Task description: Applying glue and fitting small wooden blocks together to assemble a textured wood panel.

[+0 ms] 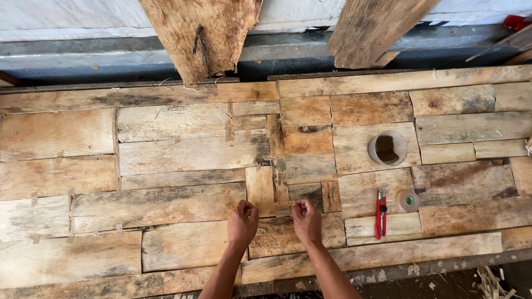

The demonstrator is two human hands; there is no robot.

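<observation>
Surface: a broad patchwork panel [183, 155] of thin, weathered wood veneer pieces, tan to grey-brown, rough-grained and stained, laid edge to edge in uneven rectangles across the whole workbench.
Joints: short strips of brown paper tape [70, 207] bridge many of the seams, most visibly along the left side.
Left hand: the left hand [243, 222] rests knuckles-up on the panel near its front edge, fingers curled tight into a loose fist, fingertips pinched together at the top.
Right hand: the right hand [306, 220] sits just beside it, likewise curled, thumb and forefinger pinched.
Between the hands: a small strip of tape [282, 206] lies across a seam in the veneer, its ends meeting both sets of pinched fingertips; whether the fingers grip it or merely press it down cannot be told.
Tools: a red-handled utility knife [381, 213] lies flat on the wood to the right of the hands, with a small roll of brown tape [408, 200] just beside it.
Roll core: a larger grey cardboard ring [387, 148] sits further back on the panel.
Background: two rough, dark-edged planks [202, 33] lean in from above against a pale sheeted wall.
Foreground: wood chips scatter the dark floor [432, 282] below the bench edge.
</observation>
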